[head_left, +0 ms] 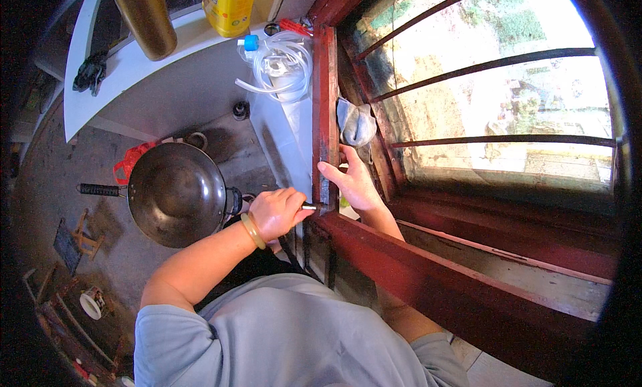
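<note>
My left hand, with a bangle on the wrist, is closed on a small slim tool whose pale end meets the red wooden window frame near its lower corner; the rest of the tool is hidden. My right hand grips the upright of that frame just above, thumb on the near side and fingers partly behind it. A grey crumpled cloth hangs just above my right hand. A large dark wok with a wrapped long handle lies to the left, below my left hand's level.
A white shelf holds a brown tumbler, a yellow bottle and a black bundle. Coiled clear tubing lies by the frame. A barred window fills the right. Wooden furniture stands at lower left.
</note>
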The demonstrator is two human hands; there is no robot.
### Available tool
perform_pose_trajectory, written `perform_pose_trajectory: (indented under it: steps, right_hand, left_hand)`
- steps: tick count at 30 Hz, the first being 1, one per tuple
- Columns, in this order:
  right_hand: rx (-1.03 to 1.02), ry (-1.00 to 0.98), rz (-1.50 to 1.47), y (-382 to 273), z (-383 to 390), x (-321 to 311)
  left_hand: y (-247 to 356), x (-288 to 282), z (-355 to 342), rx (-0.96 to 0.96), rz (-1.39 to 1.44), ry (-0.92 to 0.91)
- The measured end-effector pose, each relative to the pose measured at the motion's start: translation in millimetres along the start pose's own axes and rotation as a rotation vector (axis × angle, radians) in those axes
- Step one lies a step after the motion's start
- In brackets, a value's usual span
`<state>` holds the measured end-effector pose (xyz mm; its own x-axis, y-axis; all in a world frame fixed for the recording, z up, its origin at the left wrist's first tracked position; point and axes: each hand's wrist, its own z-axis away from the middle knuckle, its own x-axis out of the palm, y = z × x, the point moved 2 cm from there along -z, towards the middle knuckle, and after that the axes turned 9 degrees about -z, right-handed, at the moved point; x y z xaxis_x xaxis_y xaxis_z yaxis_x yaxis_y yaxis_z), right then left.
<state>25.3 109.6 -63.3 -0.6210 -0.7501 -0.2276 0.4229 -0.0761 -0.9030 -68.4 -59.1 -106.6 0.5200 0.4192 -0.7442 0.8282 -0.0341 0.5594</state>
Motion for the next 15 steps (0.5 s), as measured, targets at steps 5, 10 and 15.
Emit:
perform_pose_trajectory:
  steps: [5,10,15]
  right_hand:
    - [0.013,-0.005,0.015,-2.6,1.2,-0.3]
    - [-0.016,-0.013,0.014,6.7,-1.4,-5.4]
    - [0.031,-0.024,0.097,13.5,-4.8,-13.1]
  left_hand:
    - [-5.5,-0.5,-5.9,0.013,-0.04,-0.046]
    - [-0.8,-2.1,-11.1,-0.003,-0.078,-0.083]
    - [-0.3,-4.3,-13.4,-0.018,-0.081,-0.113]
